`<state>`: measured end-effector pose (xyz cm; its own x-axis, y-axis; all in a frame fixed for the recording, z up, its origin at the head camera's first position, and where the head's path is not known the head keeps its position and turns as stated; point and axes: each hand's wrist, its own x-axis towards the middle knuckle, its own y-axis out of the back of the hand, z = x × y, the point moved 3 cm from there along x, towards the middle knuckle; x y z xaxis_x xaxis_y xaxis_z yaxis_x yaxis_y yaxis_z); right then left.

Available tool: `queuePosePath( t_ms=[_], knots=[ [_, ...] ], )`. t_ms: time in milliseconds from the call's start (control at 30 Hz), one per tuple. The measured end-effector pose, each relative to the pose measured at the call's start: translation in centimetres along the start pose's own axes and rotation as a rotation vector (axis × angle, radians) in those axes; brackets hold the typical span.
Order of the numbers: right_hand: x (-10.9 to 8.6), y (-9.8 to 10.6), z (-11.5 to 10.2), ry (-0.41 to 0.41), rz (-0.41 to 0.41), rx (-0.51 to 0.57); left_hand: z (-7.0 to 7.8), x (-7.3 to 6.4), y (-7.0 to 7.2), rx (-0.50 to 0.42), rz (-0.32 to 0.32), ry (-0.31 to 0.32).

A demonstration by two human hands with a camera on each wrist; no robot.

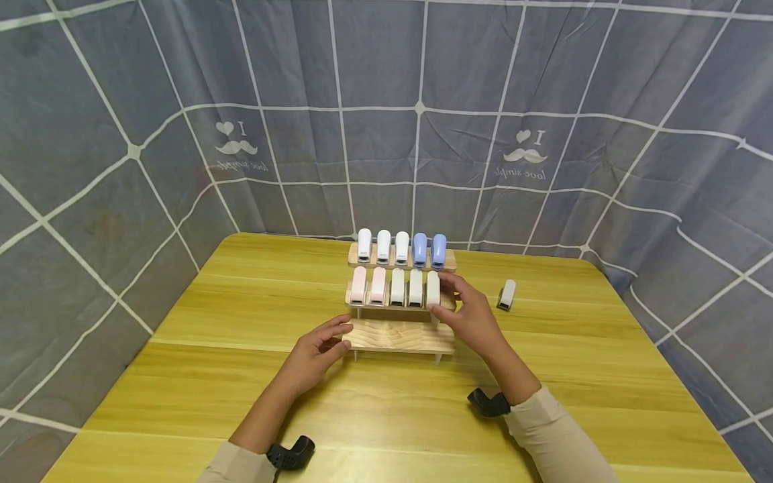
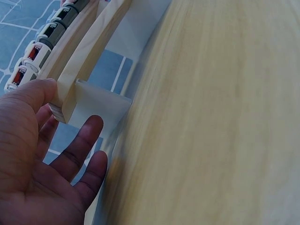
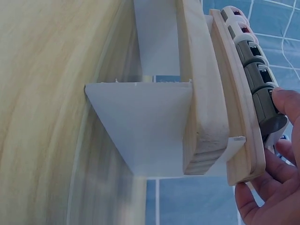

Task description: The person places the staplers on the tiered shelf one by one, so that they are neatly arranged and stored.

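A tiered wooden stand (image 1: 398, 335) holds two rows of small staplers. My right hand (image 1: 474, 318) pinches the rightmost pale stapler (image 1: 433, 288) on the middle shelf; in the right wrist view the thumb touches the dark end of that stapler (image 3: 269, 112), with other fingers beside the shelf's end. At the left end of the bare lowest shelf, my left hand (image 1: 317, 352) rests with its thumb against the board (image 2: 93, 51) and its other fingers spread loosely. Two pink staplers (image 1: 368, 286) share the middle row with three pale ones.
On the top shelf stand three white staplers (image 1: 383, 247) and two blue staplers (image 1: 429, 250). One loose white stapler (image 1: 507, 294) lies on the wooden table (image 1: 386, 416) to the right of the stand. A grey checked curtain (image 1: 386, 141) surrounds the table's back and sides.
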<state>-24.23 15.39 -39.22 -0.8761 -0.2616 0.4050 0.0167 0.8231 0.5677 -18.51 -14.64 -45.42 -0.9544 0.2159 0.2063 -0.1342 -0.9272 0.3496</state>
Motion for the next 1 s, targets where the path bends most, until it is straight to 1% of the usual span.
queuePosePath(
  t_ms=[167,500,1000],
  knots=[
    [0.01,-0.12,0.12,-0.011,0.011,-0.014,-0.08,0.04,-0.02,-0.001,0.000,-0.005],
    [0.13,-0.13,0.06,-0.026,0.013,-0.018,0.00,0.10,0.01,-0.044,-0.016,-0.018],
    [0.07,-0.18,0.15,-0.020,0.014,-0.011,-0.04,0.05,-0.02,-0.051,-0.021,-0.011]
  ],
)
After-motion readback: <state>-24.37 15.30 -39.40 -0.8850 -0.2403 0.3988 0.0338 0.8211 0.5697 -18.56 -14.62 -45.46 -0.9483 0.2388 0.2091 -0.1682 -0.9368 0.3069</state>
